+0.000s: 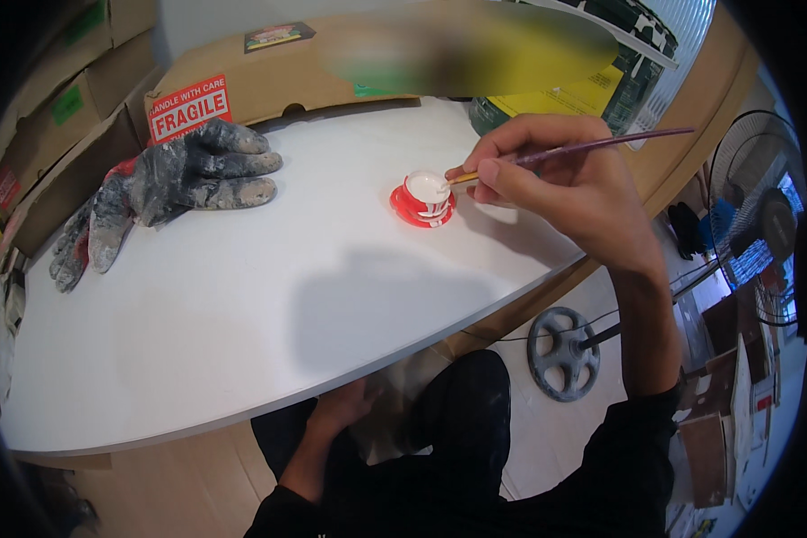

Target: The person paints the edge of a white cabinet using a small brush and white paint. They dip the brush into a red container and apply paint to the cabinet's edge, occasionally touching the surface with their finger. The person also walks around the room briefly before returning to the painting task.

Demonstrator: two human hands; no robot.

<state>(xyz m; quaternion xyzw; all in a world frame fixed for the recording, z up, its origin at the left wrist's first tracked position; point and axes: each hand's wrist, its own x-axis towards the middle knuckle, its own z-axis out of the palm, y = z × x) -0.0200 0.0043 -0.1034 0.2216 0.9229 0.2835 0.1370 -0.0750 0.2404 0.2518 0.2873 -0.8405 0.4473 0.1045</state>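
My right hand (545,168) holds a thin paintbrush (598,144) with a purple handle, its tip at the rim of a small cup (428,187) of white paint. The cup rests on a red round lid or base (410,212) on the white tabletop (242,289), and white drips run down its front. My left hand (345,405) is low in my lap, below the table's edge, beside a translucent sheet or bag; its fingers are partly hidden, and whether it grips anything does not show.
Stained work gloves (202,171) lie at the table's left, by stacked cardboard boxes (81,101). A long cardboard box (276,74) and a dark green tub (619,87) stand at the back. A pedestal fan (753,215) stands on the right.
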